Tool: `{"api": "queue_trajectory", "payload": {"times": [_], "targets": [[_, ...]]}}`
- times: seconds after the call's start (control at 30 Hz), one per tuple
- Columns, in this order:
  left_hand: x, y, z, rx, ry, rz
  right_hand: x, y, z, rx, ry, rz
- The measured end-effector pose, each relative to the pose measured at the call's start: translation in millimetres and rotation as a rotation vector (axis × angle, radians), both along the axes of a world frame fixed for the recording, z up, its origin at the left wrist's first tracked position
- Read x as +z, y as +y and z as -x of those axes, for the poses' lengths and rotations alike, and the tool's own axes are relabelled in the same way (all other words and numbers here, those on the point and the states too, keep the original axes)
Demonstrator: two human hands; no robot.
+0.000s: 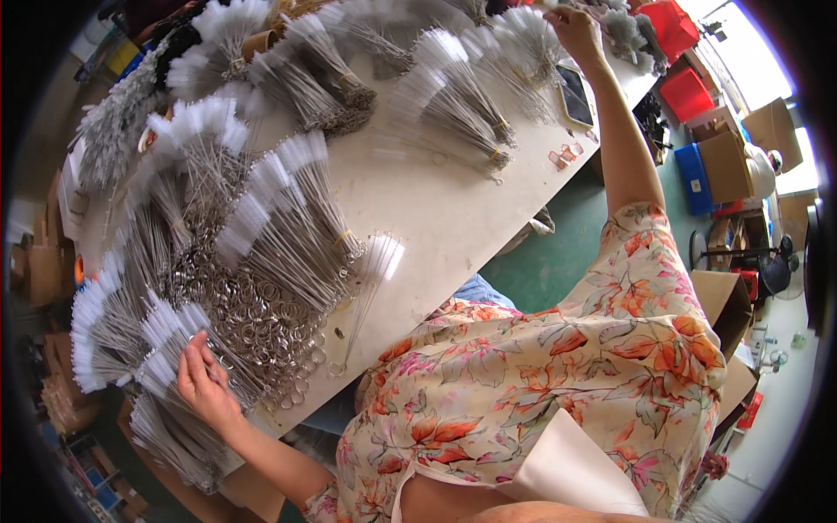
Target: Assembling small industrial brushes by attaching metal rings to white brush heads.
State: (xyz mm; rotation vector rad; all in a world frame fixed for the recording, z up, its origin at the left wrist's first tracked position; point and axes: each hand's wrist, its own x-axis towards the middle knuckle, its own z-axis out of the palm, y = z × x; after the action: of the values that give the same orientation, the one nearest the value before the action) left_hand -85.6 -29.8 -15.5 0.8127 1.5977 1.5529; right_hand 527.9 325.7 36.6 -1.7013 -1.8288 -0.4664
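Observation:
My left hand [207,383] is over a bundle of wire-stemmed brushes [170,344] with white bristle heads, at the table's near left. Its fingers are bent together at the bundle; what they pinch is too small to make out. My right arm is stretched to the far right, where my right hand [577,35] has its fingertips closed beside a spread of similar brushes [527,39]. Anything in those fingertips is not discernible. A large heap of metal loop ends [261,322] lies right of my left hand, with a tied brush bundle [296,218] beyond it.
The pale table [418,227] carries several more brush bundles [462,91] along its far side. A phone [575,96] and small orange-clear pieces [565,157] lie near its right edge. A few loose brushes [370,288] lie near me. Cardboard boxes [725,166] and red bins [684,91] stand right.

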Motion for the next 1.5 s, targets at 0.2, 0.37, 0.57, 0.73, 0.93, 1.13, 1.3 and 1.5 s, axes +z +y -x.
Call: {"api": "queue_trajectory", "payload": {"times": [0.2, 0.37, 0.57, 0.73, 0.93, 1.13, 1.3, 1.5], "targets": [[38, 19, -85, -0.177, 0.177, -0.200, 23, -107, 231, 1.031, 1.290, 0.475], [34, 49, -121, -0.301, 0.334, -0.298, -14, -207, 358, 1.439, 1.468, 0.910], [12, 43, -97, 0.097, 0.774, -0.652, -10, -243, 377, 1.400, 1.142, 0.608], [-6, 32, -111, -0.145, 0.863, -0.818, -50, -244, 380, 1.126, 1.576, 1.263], [6, 15, -93, -0.150, 1.103, -0.698, -37, -239, 379, 1.225, 1.956, 1.424], [48, 17, -70, -0.623, 0.642, -0.556, -17, -269, 385, 1.381, 0.906, 1.270], [22, -1, -63, -0.639, 0.221, -0.498, -11, -265, 372, 1.375, 0.959, 1.436], [15, -8, -85, -0.424, 0.550, -0.731, -20, -266, 355, 1.303, 1.019, 1.918]]}}
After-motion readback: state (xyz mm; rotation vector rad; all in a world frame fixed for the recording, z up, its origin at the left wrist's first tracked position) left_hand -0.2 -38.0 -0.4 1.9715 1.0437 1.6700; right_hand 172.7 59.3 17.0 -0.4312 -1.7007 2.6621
